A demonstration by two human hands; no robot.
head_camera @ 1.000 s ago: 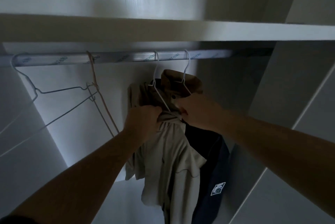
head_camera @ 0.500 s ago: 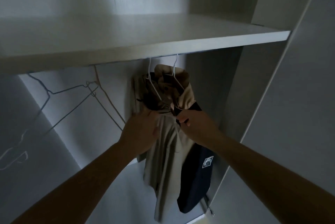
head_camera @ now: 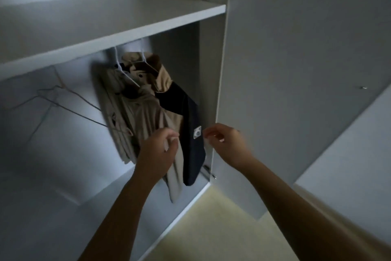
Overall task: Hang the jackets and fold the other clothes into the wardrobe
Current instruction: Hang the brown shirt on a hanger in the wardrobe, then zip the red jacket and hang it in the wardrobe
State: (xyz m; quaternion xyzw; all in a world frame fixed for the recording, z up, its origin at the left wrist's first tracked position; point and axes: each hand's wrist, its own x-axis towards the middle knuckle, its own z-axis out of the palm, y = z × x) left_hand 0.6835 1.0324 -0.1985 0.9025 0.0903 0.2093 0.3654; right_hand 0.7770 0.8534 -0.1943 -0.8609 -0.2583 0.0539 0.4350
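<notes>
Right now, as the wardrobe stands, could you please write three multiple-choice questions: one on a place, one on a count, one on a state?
1. Next to the beige jacket, the navy-and-tan jacket hangs:
A. on its left
B. on its right
C. hidden behind it

2. White hangers carrying jackets:
A. one
B. two
C. four

3. The grey wire hangers at the left are:
A. empty
B. holding shirts
C. lying on the floor

Answers:
1 B, it hangs nearer the right side panel.
2 B, two white hooks rise under the shelf.
3 A, only bare wire shows.
</notes>
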